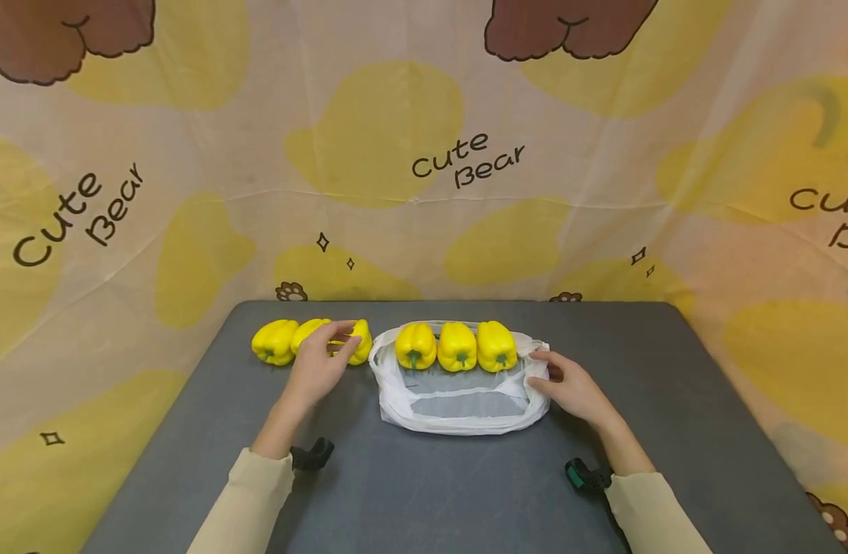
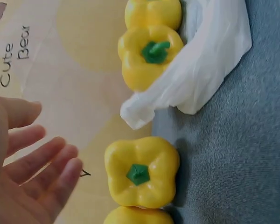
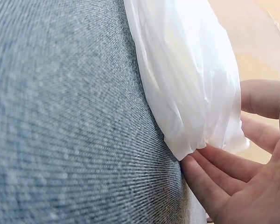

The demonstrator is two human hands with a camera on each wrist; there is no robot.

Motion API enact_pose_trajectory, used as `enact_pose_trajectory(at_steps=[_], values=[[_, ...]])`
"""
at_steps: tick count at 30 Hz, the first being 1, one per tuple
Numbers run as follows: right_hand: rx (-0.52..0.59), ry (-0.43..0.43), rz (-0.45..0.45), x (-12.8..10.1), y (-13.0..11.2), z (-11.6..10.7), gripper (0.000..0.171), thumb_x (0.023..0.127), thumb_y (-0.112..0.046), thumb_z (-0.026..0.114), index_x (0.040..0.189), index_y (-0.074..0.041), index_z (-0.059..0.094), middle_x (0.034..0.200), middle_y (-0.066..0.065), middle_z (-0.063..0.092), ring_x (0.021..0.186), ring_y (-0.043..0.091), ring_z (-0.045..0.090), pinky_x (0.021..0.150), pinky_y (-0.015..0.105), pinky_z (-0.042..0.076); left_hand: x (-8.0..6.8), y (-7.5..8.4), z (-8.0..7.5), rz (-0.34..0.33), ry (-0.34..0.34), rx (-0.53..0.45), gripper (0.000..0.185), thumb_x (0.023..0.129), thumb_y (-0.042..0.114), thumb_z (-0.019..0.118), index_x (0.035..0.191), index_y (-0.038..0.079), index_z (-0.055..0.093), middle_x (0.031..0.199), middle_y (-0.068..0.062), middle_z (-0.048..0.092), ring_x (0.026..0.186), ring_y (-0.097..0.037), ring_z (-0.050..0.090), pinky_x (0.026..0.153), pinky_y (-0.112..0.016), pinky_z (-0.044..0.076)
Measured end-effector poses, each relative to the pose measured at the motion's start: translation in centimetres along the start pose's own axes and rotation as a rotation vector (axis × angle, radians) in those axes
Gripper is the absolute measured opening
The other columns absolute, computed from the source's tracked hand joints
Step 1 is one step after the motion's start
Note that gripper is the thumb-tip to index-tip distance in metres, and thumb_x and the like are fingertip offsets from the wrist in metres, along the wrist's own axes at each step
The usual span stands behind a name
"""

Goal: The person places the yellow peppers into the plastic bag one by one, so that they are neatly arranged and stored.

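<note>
A white plastic bag (image 1: 465, 425) lies spread with its mouth open on the grey table. Three yellow bell peppers (image 1: 457, 348) sit side by side within its rim. My right hand (image 1: 569, 387) holds the bag's right edge, its fingertips at the gathered plastic (image 3: 191, 79); some tips are hidden by the bag. To the bag's left, my left hand (image 1: 322, 365) hovers over a row of three more peppers (image 1: 275, 342), partly covering two of them. The left wrist view shows this hand (image 2: 32, 172) apart from the nearest pepper (image 2: 142, 172), fingers relaxed and holding nothing.
The grey table (image 1: 438, 492) reaches back to a printed cloth (image 1: 410, 231) hung behind and at both sides. Black wrist devices (image 1: 313, 454) sit at both sleeve cuffs.
</note>
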State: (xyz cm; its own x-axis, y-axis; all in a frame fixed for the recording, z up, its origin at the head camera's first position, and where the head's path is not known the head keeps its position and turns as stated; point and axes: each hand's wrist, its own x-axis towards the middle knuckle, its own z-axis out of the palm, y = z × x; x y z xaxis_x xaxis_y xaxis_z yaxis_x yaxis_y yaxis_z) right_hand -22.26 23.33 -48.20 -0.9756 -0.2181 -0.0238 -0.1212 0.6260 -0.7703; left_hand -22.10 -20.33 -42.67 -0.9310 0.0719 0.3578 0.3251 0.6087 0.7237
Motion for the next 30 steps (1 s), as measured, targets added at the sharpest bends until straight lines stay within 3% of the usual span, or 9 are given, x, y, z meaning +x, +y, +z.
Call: enact_pose_trajectory(at_steps=[6, 12, 22, 30], values=[[-0.001, 0.005, -0.003, 0.0, 0.0, 0.1, 0.058, 0.097, -0.033, 0.069, 0.145, -0.006, 0.054, 0.146, 0.026, 0.05, 0.12, 0.04, 0.056, 0.1, 0.056, 0.05, 1.4, -1.2, 0.0, 0.058, 0.096, -0.003, 0.031, 0.097, 0.015, 0.071, 0.122, -0.002, 0.068, 0.119, -0.02, 0.068, 0.105, -0.034, 0.065, 0.092, -0.052, 0.056], [0.007, 0.003, -0.011, 0.0, 0.1, 0.0, 0.057, 0.096, -0.032, 0.069, 0.144, -0.004, 0.054, 0.146, 0.028, 0.05, 0.121, 0.041, 0.056, 0.099, 0.056, 0.05, 2.4, -2.4, 0.5, 0.055, 0.142, 0.013, 0.032, 0.096, 0.015, 0.072, 0.121, -0.004, 0.068, 0.117, -0.024, 0.067, 0.107, -0.039, 0.063, 0.095, -0.054, 0.052], [0.016, 0.002, -0.019, 0.1, 0.2, 0.0, 0.056, 0.097, -0.03, 0.069, 0.143, -0.004, 0.055, 0.145, 0.028, 0.051, 0.12, 0.04, 0.057, 0.099, 0.056, 0.051, 3.1, -4.1, 1.3, -0.02, 0.068, 0.088, 0.041, 0.096, 0.018, 0.071, 0.129, -0.006, 0.062, 0.123, -0.023, 0.063, 0.116, -0.04, 0.058, 0.102, -0.055, 0.047], [0.005, 0.002, -0.013, 0.0, 0.1, 0.0, 0.055, 0.097, -0.03, 0.069, 0.143, -0.004, 0.055, 0.144, 0.027, 0.052, 0.118, 0.039, 0.058, 0.098, 0.055, 0.051, 3.2, -4.5, 1.8, -0.041, 0.033, 0.167, 0.044, 0.095, 0.019, 0.073, 0.129, -0.005, 0.063, 0.125, -0.021, 0.062, 0.118, -0.038, 0.056, 0.104, -0.053, 0.045]])
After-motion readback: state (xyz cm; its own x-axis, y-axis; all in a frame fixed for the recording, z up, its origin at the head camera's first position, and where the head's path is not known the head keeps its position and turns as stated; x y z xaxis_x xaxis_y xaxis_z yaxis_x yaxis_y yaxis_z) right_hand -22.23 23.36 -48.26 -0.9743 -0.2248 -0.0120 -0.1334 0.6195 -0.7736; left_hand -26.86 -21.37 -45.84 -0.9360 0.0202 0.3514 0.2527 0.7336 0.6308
